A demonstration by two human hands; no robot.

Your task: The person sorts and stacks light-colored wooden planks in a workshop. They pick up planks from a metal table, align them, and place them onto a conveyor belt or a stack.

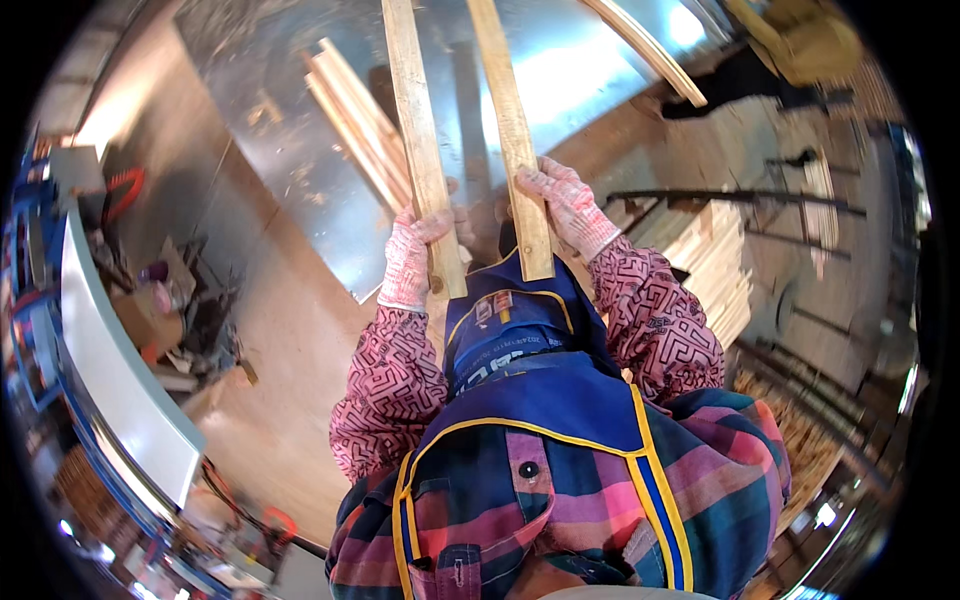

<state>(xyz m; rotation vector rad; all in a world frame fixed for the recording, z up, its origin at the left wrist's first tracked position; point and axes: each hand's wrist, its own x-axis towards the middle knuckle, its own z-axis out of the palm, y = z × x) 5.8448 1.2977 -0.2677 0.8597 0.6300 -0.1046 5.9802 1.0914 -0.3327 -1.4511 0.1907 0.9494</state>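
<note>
My left hand [410,262], in a pink-and-white knit glove, grips the near end of a long pale wooden slat [418,130] that runs away from me over a shiny metal table [290,100]. My right hand [568,205], gloved the same way, grips a second, slightly curved wooden slat [512,120] beside the first. The two slats lie roughly side by side, a hand's width apart. My patterned pink sleeves and a blue apron with yellow trim [530,400] fill the lower middle.
A bundle of wooden slats [358,120] lies on the metal table to the left. A stack of pale wooden pieces [715,260] stands at right. Another slat [650,50] leans at upper right. A white curved machine edge [110,370] and clutter sit at left.
</note>
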